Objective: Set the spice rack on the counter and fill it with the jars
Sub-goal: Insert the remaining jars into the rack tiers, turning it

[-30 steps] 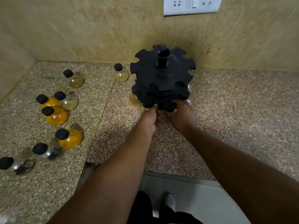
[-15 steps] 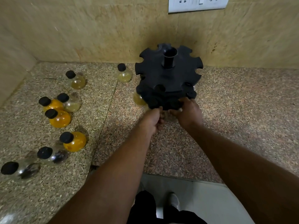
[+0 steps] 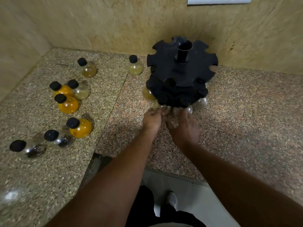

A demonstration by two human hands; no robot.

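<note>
The fingers of the left hand curl up at the foot of the black spice rack, by the jars hung there. The right hand reaches in beside it. We cannot tell if either hand is grasping. The rack stands on the desk by the wall. Eight loose jars sit to its left.
</note>
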